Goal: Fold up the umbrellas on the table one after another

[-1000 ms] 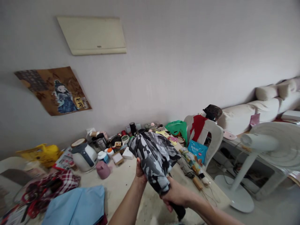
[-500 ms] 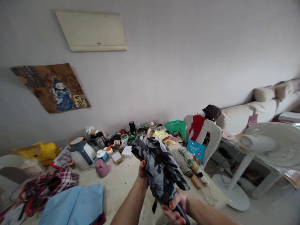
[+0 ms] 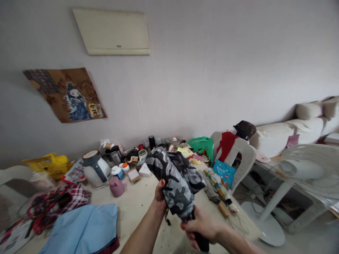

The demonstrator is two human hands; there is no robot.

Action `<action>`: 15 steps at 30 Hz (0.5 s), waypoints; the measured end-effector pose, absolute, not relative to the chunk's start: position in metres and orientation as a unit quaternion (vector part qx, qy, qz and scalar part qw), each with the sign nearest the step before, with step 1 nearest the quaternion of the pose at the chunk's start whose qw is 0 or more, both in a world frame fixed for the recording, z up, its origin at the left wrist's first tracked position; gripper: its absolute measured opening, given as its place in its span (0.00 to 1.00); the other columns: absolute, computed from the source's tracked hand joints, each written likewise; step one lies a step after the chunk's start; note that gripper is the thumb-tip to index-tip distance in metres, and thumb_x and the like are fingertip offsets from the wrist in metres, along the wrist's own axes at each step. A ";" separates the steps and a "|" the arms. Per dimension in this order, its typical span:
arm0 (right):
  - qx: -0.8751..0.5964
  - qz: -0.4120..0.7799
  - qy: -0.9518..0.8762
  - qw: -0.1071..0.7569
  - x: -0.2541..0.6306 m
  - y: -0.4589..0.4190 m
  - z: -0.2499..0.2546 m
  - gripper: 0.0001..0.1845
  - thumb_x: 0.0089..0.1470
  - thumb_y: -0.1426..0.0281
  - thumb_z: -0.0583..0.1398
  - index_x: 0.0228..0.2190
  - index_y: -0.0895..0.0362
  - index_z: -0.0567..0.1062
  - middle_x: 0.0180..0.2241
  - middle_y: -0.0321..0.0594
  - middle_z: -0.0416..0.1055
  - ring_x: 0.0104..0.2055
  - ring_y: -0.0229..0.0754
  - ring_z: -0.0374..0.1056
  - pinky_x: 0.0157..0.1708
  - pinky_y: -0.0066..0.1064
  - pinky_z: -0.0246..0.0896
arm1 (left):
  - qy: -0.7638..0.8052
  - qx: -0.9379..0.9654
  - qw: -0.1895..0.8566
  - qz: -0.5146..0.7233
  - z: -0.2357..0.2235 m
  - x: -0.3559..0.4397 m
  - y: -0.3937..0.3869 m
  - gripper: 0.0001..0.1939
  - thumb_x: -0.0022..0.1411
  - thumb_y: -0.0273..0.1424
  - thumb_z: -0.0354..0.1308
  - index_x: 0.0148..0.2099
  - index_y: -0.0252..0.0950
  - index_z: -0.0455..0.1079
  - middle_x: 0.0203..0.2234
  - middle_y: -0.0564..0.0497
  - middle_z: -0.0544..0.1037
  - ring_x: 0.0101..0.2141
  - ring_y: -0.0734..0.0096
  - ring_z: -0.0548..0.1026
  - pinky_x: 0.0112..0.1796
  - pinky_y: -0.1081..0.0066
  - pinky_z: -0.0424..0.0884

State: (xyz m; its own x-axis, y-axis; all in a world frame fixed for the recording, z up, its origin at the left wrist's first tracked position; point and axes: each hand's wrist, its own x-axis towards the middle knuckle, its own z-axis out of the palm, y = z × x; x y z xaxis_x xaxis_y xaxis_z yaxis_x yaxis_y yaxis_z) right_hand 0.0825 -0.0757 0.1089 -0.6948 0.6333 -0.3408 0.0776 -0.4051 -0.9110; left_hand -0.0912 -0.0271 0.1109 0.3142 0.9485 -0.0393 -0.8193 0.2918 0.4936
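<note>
I hold a folded camouflage umbrella [image 3: 174,180] in grey, black and white, angled up over the cluttered table [image 3: 137,208]. My left hand [image 3: 159,194] is closed on the canopy fabric at its left side, thumb on the cloth. My right hand [image 3: 201,227] is wrapped round the black handle [image 3: 202,242] at the lower end. The canopy hangs loose and bunched, with a small strap dangling near my left wrist.
A white kettle [image 3: 95,172], a pink cup [image 3: 117,187], jars and small boxes crowd the table's back. Blue cloth [image 3: 84,229] and plaid fabric [image 3: 63,201] lie at left. Other folded umbrellas [image 3: 219,188], a white chair [image 3: 242,158], a floor fan [image 3: 299,173] and a sofa [image 3: 291,127] stand right.
The umbrella's canopy has shifted and twisted between my hands. My right hand slid along the handle and now sits higher on it. The view has swung slightly left.
</note>
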 end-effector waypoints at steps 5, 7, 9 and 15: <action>-0.088 0.899 -0.420 0.084 0.085 -0.064 0.077 0.30 0.28 0.52 0.67 0.29 0.57 0.65 0.08 0.25 0.58 0.06 0.29 0.47 0.08 0.22 0.42 | 0.126 0.266 0.795 0.531 0.104 -0.084 -0.025 0.28 0.33 0.49 0.71 0.32 0.32 0.77 0.24 0.45 0.81 0.36 0.46 0.79 0.43 0.52 0.73; -0.083 0.901 -0.418 0.080 0.086 -0.062 0.072 0.31 0.28 0.51 0.67 0.30 0.58 0.66 0.09 0.28 0.61 0.06 0.30 0.49 0.08 0.23 0.42 | 0.137 0.276 0.784 0.540 0.114 -0.080 -0.023 0.25 0.31 0.43 0.73 0.31 0.31 0.77 0.24 0.46 0.80 0.33 0.51 0.79 0.41 0.57 0.74; -0.152 0.875 -0.439 0.135 0.085 -0.064 0.076 0.30 0.28 0.56 0.68 0.32 0.58 0.66 0.14 0.31 0.67 0.10 0.33 0.59 0.12 0.24 0.51 | 0.175 0.272 0.763 0.559 0.128 -0.078 -0.022 0.20 0.35 0.38 0.73 0.30 0.30 0.76 0.22 0.48 0.80 0.28 0.59 0.79 0.36 0.63 0.75; -0.560 0.538 -0.562 0.286 0.078 -0.075 0.109 0.17 0.37 0.69 0.63 0.31 0.54 0.63 0.17 0.27 0.66 0.16 0.33 0.62 0.18 0.26 0.56 | 0.303 0.247 0.632 0.669 0.162 -0.067 -0.029 0.14 0.43 0.27 0.70 0.35 0.30 0.75 0.27 0.48 0.81 0.26 0.67 0.76 0.34 0.68 0.72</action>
State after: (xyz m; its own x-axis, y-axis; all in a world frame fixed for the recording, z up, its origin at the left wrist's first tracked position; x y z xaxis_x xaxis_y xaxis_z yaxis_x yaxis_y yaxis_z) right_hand 0.0781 -0.0748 0.1094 -0.2094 0.9365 -0.2811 0.3215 -0.2056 -0.9243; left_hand -0.0671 -0.0292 0.1621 -0.0788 0.9955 -0.0526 -0.6955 -0.0171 0.7183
